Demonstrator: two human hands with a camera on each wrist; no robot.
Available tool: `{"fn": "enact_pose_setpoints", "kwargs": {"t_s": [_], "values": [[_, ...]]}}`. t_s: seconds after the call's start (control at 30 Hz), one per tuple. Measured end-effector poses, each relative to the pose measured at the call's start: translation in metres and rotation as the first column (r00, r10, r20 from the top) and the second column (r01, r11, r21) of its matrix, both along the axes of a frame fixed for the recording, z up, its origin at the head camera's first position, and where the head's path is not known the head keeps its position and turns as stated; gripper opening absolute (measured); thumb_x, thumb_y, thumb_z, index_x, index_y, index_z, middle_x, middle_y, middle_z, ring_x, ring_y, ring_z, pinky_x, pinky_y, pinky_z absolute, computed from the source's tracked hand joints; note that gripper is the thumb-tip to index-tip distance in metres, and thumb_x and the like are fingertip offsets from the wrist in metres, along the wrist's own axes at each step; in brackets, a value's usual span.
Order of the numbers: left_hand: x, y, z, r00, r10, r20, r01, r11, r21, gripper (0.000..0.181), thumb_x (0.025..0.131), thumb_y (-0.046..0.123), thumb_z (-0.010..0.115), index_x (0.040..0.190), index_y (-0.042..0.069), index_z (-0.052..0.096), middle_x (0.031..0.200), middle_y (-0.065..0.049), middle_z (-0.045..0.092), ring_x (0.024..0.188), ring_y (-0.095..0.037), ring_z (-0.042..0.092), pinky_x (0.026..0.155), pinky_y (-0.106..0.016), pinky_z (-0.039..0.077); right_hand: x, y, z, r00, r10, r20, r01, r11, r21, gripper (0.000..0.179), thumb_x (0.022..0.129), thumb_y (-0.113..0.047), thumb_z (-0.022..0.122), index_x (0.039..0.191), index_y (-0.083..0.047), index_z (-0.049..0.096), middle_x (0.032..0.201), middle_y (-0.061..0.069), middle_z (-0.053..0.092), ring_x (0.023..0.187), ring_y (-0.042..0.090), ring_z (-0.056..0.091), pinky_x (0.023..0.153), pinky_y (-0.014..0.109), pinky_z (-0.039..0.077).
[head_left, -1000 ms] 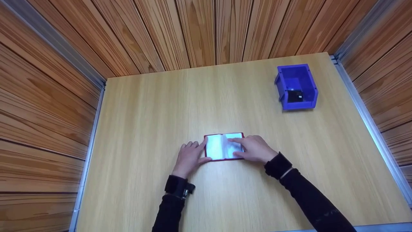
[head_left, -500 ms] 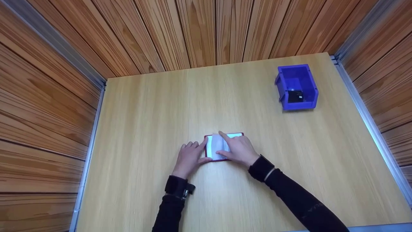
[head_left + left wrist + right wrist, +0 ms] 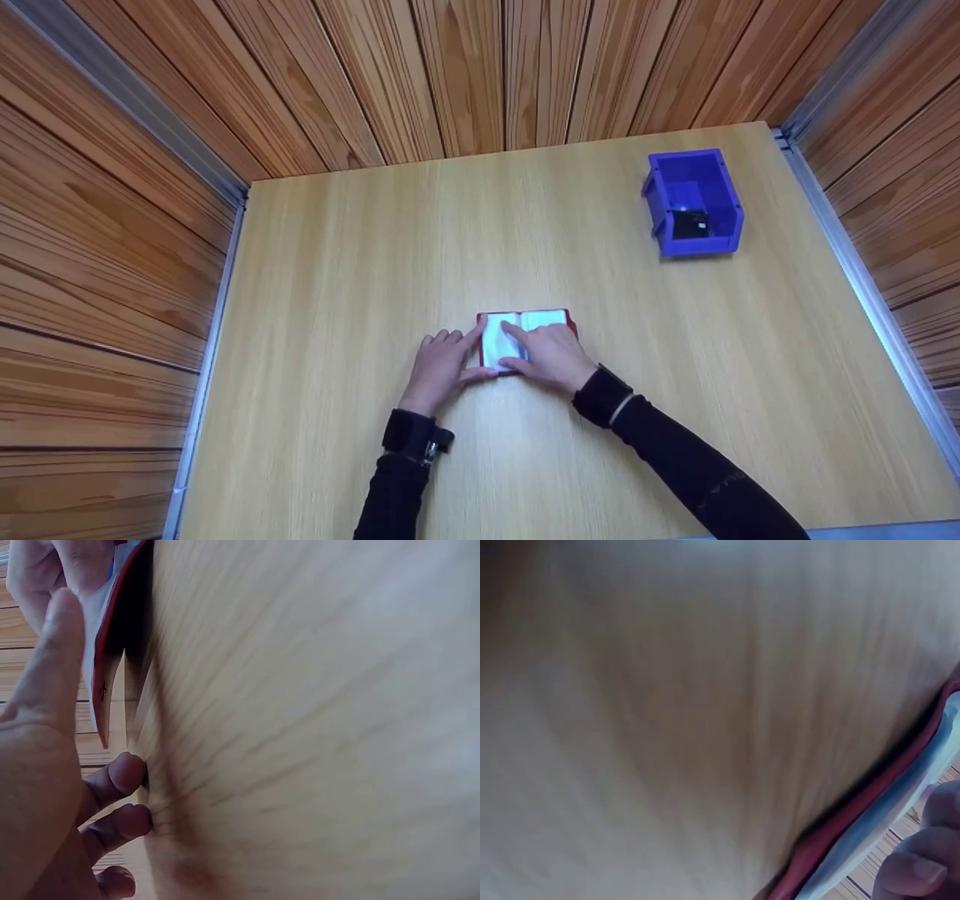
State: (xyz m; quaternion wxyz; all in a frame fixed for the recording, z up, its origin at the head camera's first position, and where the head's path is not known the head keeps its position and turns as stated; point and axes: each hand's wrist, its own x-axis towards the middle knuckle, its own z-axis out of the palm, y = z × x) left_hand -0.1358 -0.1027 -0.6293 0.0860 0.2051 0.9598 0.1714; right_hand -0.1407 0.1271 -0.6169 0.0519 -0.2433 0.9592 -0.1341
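A small red card holder (image 3: 545,319) lies spread open on the table, its translucent sleeves fanned out to both sides of the fold. On its left edge rest the thumb and index finger of my left hand (image 3: 439,367), set apart. The left wrist view shows the thumb over the sleeves, a snap on the red cover (image 3: 112,622), and the other fingertips down on the wood. My right hand (image 3: 555,356) lies across the right half, index finger and thumb stretched onto the left sleeve. The right wrist view catches the red cover's edge (image 3: 840,829) beneath bent fingers (image 3: 915,874).
At the back right of the wooden table (image 3: 360,262) stands a blue bin (image 3: 694,246) with a black item (image 3: 688,223) inside. Wood-panelled walls (image 3: 472,75) and metal rails (image 3: 862,270) border the table.
My right hand has moved left across the card holder, turning a sleeve over from the right half to the left, where it now lies flat. My left hand has stayed in place.
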Motion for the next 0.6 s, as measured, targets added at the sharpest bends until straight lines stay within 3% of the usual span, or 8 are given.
{"fn": "enact_pose_setpoints", "kwargs": {"t_s": [0.23,0.47,0.6], "values": [[0.001,0.000,0.001,1.000,-0.002,-0.005,0.002,1.000,-0.021,0.086,0.087,0.068,0.063,0.160,0.028,0.041,0.103,-0.007,0.066,0.095,-0.025,0.056,0.085,-0.039,0.039,0.001,0.005,0.003,1.000,0.010,0.018,-0.010,1.000,0.011,0.066,0.097,-0.053,0.067,0.149,-0.015,0.058,0.059,-0.011,0.030,0.051,0.008,0.026,0.054,0.025,0.022],[0.001,0.001,0.003,1.000,0.006,0.029,-0.006,1.000,-0.007,0.083,0.091,0.062,0.066,0.161,0.028,0.038,0.107,-0.008,0.068,0.099,-0.027,0.058,0.088,-0.041,0.040,-0.002,0.033,0.004,0.999,-0.003,-0.051,0.002,1.000,-0.015,0.068,0.091,-0.048,0.076,0.145,-0.009,0.061,0.059,-0.010,0.035,0.051,0.009,0.033,0.051,0.030,0.034],[0.000,0.001,0.006,0.997,0.011,0.075,-0.010,1.000,-0.009,0.084,0.093,0.061,0.065,0.163,0.028,0.033,0.113,-0.009,0.068,0.103,-0.026,0.058,0.089,-0.040,0.040,-0.002,0.053,0.005,0.999,-0.041,0.013,0.041,0.999,-0.033,0.069,0.091,-0.047,0.077,0.146,-0.010,0.060,0.058,-0.009,0.033,0.051,0.010,0.033,0.054,0.030,0.032]]}}
